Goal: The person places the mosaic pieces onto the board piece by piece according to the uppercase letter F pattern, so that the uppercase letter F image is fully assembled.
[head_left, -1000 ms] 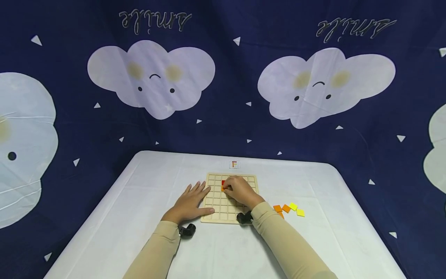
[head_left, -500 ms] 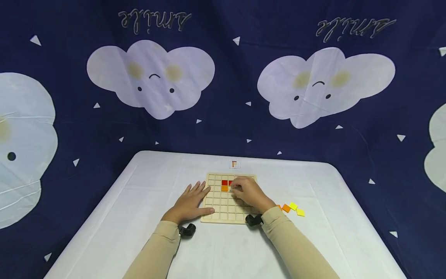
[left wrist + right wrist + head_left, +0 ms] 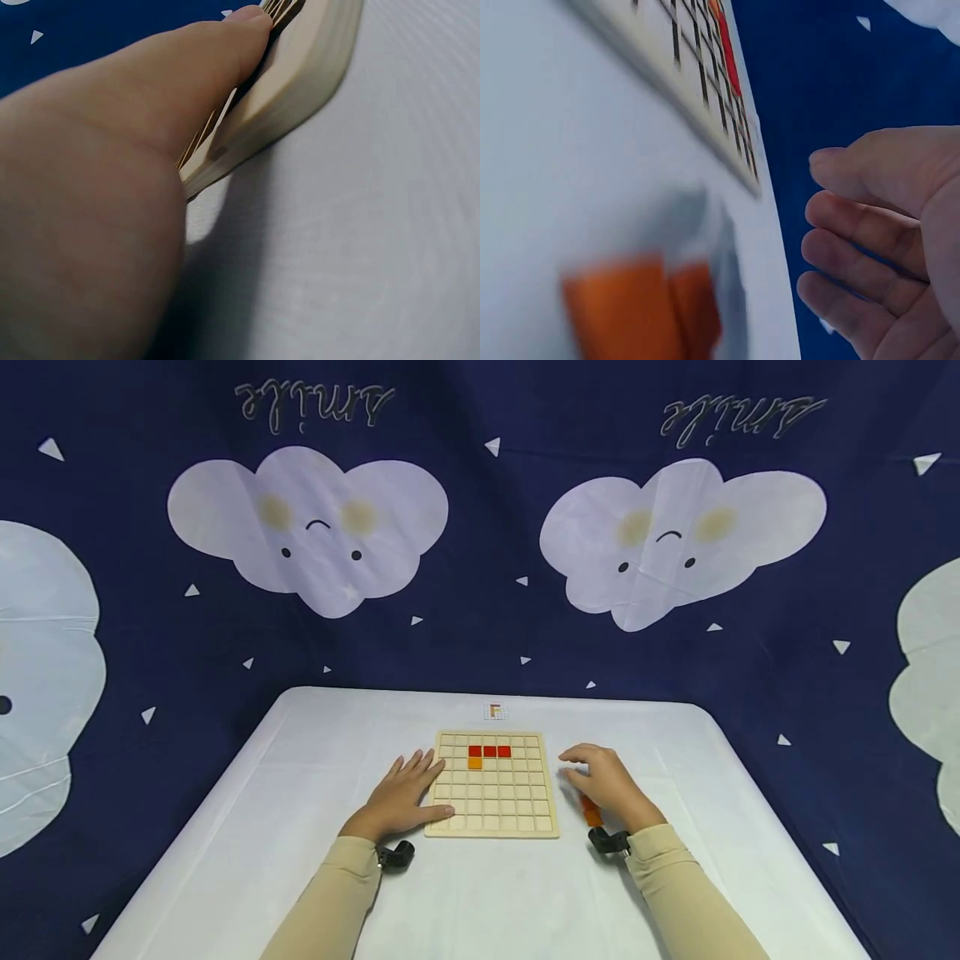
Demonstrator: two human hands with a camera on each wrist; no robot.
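Note:
A wooden grid board (image 3: 491, 837) lies on the white table. Three red tiles (image 3: 490, 752) form a row on it, with one orange tile (image 3: 475, 763) below the leftmost. My left hand (image 3: 397, 799) rests spread on the board's left edge; in the left wrist view its thumb (image 3: 217, 56) lies on the rim. Right of the board, my right hand (image 3: 611, 785) hovers with relaxed, slightly bent fingers, holding nothing. Orange tiles (image 3: 592, 812) lie beside and partly under it; the right wrist view shows orange tiles (image 3: 626, 311), blurred. The yellow tiles are hidden.
A small printed pattern card (image 3: 495, 712) lies behind the board. Beyond the white table (image 3: 315, 718) hangs a dark blue cloth (image 3: 480, 643) with clouds and triangles. Each wrist carries a small black device.
My right hand has left the board and moved right, over the loose tiles, uncovering the row of red tiles. My left hand stays on the board. The head view has shifted slightly.

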